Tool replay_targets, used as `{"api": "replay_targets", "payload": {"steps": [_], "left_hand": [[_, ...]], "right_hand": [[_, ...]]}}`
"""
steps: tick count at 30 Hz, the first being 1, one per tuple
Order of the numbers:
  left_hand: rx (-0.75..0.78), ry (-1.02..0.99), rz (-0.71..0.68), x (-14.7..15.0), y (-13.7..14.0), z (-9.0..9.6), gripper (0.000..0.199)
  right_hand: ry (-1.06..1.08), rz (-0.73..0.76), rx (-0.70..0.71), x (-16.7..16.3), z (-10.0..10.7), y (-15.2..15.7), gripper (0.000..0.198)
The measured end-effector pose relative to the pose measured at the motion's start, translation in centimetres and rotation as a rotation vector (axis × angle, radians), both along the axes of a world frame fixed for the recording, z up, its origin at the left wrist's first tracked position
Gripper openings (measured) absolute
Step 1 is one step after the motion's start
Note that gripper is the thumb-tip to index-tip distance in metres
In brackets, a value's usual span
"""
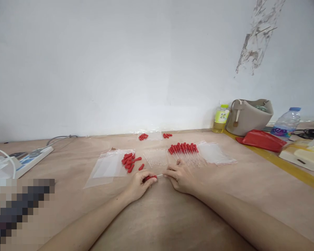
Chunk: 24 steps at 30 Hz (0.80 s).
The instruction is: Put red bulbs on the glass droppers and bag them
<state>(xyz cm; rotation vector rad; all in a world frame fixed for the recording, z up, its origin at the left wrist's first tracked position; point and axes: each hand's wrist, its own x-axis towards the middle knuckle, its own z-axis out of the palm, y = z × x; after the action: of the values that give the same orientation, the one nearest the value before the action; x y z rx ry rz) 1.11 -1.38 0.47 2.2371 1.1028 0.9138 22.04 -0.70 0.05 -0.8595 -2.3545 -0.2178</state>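
Between thumb and fingers, my left hand [140, 183] holds a red rubber dropper bulb [151, 177]. My right hand [181, 177] pinches a thin clear glass tube [160, 175], whose near end meets the bulb; how deep it sits inside is hidden by the fingers. Beyond my left hand lies a loose pile of red bulbs [128, 161], with a single bulb [141, 167] beside it. Bare clear tubes [155, 157] lie in a row in the middle. Past my right hand, several droppers with red bulbs fitted [183, 148] lie side by side.
Clear plastic bags [104, 167] lie left and more bags [216, 153] right. Small groups of bulbs [143, 137] rest near the wall. At right stand a tea bottle [221, 119], grey bag [248, 118], red pouch [263, 140] and water bottle [288, 123]. A power strip [34, 162] lies left.
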Motion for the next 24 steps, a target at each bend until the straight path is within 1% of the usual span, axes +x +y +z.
{"api": "replay_targets", "payload": {"steps": [2,6,15,17,19,21,22,24], "left_hand": [[0.042,0.037,-0.015,0.1,-0.1,0.3,0.018],[0.092,0.122,-0.032,0.1,-0.4,0.6,0.021],[0.14,0.146,-0.119,0.2,-1.0,0.6,0.022],[0.167,0.163,-0.129,0.2,-1.1,0.8,0.021],[0.219,0.175,-0.134,0.1,-1.0,1.0,0.021],[0.306,0.188,-0.109,-0.3,-0.7,1.3,0.018],[0.357,0.204,-0.069,-0.5,-0.5,1.4,0.019],[0.452,0.249,0.071,-1.3,0.0,1.6,0.027]], "right_hand": [[-0.01,-0.003,-0.003,-0.2,0.2,-0.3,0.023],[-0.014,-0.016,-0.08,-0.6,0.4,-0.8,0.02],[-0.013,-0.011,-0.238,-1.1,0.3,-1.5,0.024],[-0.033,-0.012,-0.236,-1.3,0.7,-1.9,0.024],[-0.072,-0.038,-0.194,-1.4,1.3,-2.3,0.023],[-0.13,-0.082,-0.139,-1.4,2.0,-2.4,0.022],[-0.15,-0.113,-0.131,-1.2,2.4,-2.3,0.02],[-0.119,-0.197,-0.19,-0.5,3.0,-1.7,0.019]]}}
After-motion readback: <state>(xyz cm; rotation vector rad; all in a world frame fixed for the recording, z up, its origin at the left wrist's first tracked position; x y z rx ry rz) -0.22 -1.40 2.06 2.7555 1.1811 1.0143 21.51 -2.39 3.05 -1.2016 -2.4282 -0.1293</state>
